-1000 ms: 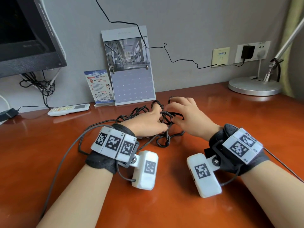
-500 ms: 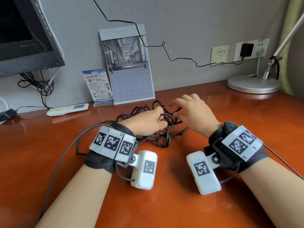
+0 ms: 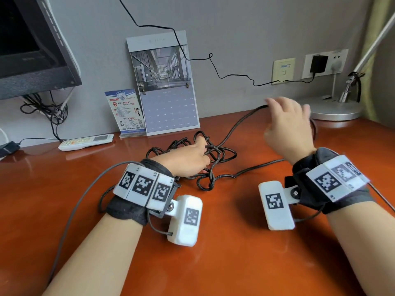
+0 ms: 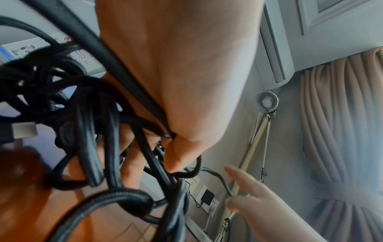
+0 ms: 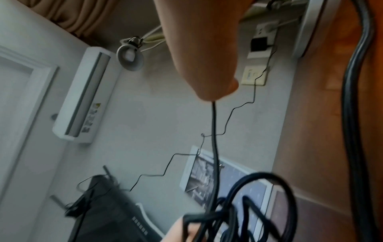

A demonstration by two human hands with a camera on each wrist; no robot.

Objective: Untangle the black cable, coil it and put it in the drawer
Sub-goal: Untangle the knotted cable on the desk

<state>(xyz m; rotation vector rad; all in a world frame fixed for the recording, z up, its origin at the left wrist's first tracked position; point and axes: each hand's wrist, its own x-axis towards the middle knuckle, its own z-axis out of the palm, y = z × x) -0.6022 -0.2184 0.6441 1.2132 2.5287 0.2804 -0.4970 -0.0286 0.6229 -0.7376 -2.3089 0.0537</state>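
The black cable (image 3: 213, 155) lies in a tangled heap on the red-brown desk (image 3: 235, 253), near the back. My left hand (image 3: 203, 150) rests on the heap and grips it, fingers (image 4: 132, 157) curled through several loops, thumb (image 4: 182, 155) pressed on a strand. A silver plug (image 4: 22, 131) of the cable shows beside them. My right hand (image 3: 275, 107) is raised to the right of the heap and pinches one strand (image 5: 214, 147), which runs taut from it down to the tangle. Another length trails back across the desk (image 3: 256, 167). No drawer is in view.
Against the wall stand a calendar (image 3: 164, 86) and a blue card (image 3: 126, 112), with a white remote (image 3: 85, 142) to their left. A monitor (image 3: 32, 50) hangs at far left. A lamp base (image 3: 335, 110) sits at the back right under a wall socket (image 3: 318, 64).
My right hand has lifted up and to the right, away from the tangle, drawing a long strand out of it. The left hand has stayed on the heap.
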